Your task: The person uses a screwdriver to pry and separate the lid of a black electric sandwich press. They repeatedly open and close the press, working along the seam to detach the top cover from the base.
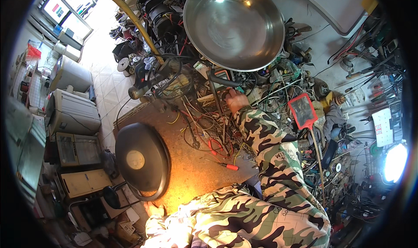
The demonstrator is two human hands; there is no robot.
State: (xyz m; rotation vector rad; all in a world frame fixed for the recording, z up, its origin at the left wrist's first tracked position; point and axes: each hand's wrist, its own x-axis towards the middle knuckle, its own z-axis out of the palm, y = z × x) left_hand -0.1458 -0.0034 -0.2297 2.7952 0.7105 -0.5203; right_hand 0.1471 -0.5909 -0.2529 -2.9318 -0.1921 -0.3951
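Observation:
My right hand (237, 101) reaches into the heap at the back of the workbench, just below a black handle (224, 79). Its fingers are curled, and what they hold, if anything, is hidden among the clutter. My left hand (153, 209) is low at the bench's near left edge, beside the rim of a dark round appliance (146, 161) with a pale disc in its middle. The left fingers are hard to make out in the lamp glare. A red-handled screwdriver (229, 166) and red-handled pliers (214, 147) lie on the brown bench top (187, 174).
A large shiny steel pan (235, 30) stands above the heap at the back. Tangled wires (196, 126) spread over the bench. A yellow pole (135, 24) slants in at the left. To the right are a red fly swatter (303, 111) and a bright lamp (395, 163).

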